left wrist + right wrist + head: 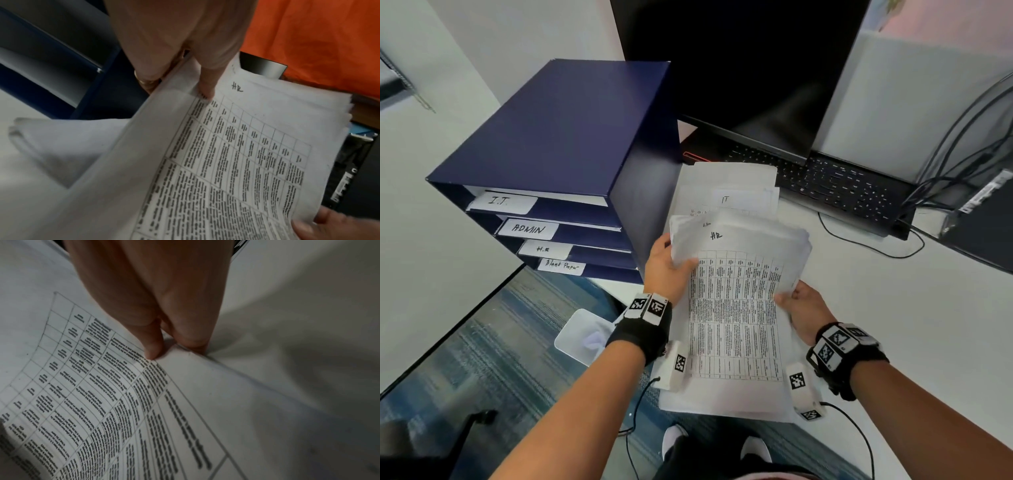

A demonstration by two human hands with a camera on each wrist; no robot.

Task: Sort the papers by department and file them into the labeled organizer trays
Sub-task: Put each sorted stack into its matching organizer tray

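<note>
1. A black laptop (774,85) stands open at the back of the white desk (893,308); its screen is dark.
2. Its keyboard (835,181) faces the front of the desk.
3. Dark cables (962,137) hang at the right, and one thin cable (873,245) loops across the desk surface.
4. A translucent bin (582,335) stands on the blue patterned carpet (482,342).

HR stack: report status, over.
Left hand and right hand both grip white printed stack marked HR. Dark blue organizer's HR tray unblocked, left of stack. White IT-marked papers on desk behind.
</note>
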